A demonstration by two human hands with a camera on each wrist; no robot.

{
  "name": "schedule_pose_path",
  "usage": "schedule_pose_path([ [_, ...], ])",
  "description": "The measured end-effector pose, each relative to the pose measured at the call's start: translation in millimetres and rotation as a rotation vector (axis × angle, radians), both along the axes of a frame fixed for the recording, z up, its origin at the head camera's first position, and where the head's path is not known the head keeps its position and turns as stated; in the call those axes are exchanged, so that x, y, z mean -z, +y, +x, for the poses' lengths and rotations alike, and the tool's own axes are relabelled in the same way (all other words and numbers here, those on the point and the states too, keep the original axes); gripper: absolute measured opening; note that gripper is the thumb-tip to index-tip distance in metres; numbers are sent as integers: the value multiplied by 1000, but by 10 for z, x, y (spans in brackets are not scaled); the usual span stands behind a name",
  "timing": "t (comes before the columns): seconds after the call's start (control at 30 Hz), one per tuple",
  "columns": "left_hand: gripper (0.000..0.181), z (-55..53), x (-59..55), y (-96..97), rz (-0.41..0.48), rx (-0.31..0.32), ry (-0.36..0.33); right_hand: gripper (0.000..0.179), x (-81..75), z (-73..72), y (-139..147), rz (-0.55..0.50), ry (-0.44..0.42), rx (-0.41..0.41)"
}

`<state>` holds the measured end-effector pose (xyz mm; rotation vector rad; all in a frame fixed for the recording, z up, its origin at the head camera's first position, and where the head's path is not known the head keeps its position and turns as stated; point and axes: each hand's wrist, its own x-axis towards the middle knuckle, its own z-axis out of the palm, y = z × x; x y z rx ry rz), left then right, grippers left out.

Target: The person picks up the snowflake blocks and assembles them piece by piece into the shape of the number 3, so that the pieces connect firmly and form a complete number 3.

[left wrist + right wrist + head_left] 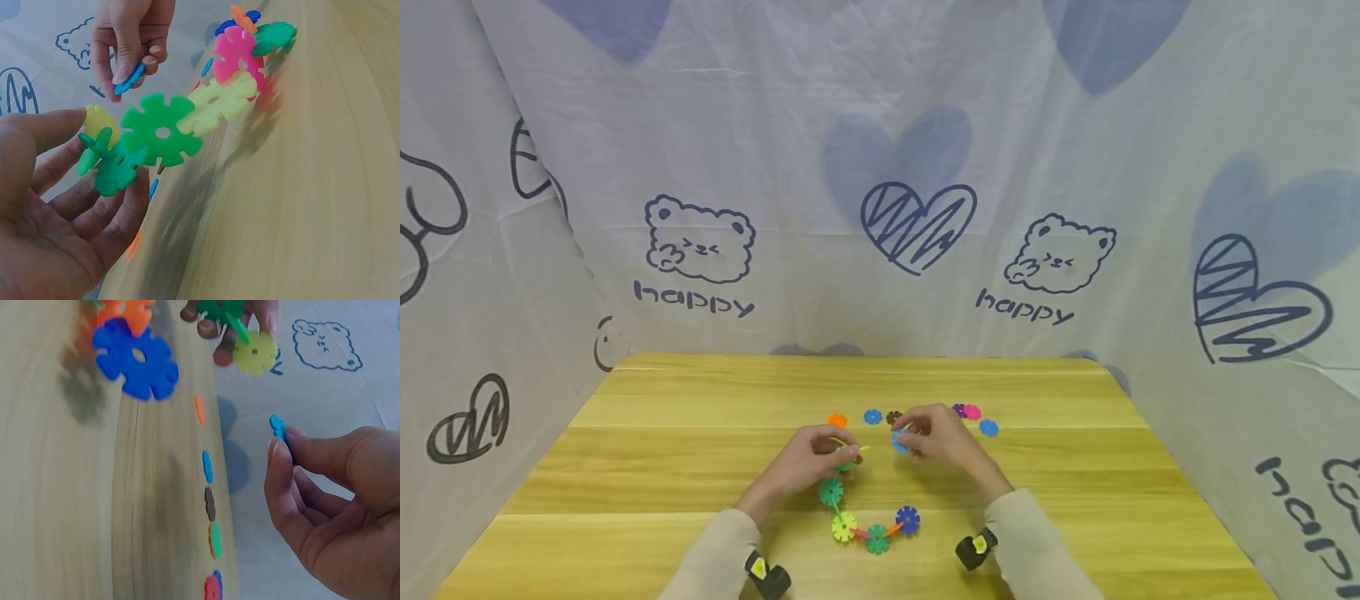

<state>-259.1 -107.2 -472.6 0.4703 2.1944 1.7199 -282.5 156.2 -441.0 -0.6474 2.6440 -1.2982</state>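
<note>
In the head view my left hand (820, 454) holds one end of a chain of slotted plastic snowflake discs (831, 492). The left wrist view shows thumb and fingers at that end, around a yellow disc (101, 122) and small green ones. From there the chain curves toward me through green, yellow, pink and orange pieces, ending in a dark blue disc (125, 359). My right hand (936, 433) pinches a single light blue snowflake disc (279, 430) between thumb and index finger. This disc is apart from the chain, a short way right of its yellow end.
Loose discs lie in a row on the wooden table (625, 467) beyond my hands: orange (837, 420), blue (872, 416), brown (893, 418), green (215, 540), purple (959, 410), pink (972, 412) and another blue (989, 427). A printed cloth (805, 275) hangs behind the table.
</note>
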Motion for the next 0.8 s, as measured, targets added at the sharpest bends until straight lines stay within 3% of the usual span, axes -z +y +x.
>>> schedule_pose_path([
  [0.53,40,11,-3,7,-6,34,22,16,32,41,-195,-61,-47,-64],
  [0.8,32,-2,12,11,-18,38,35,14,18,80,-215,-40,-31,-95],
])
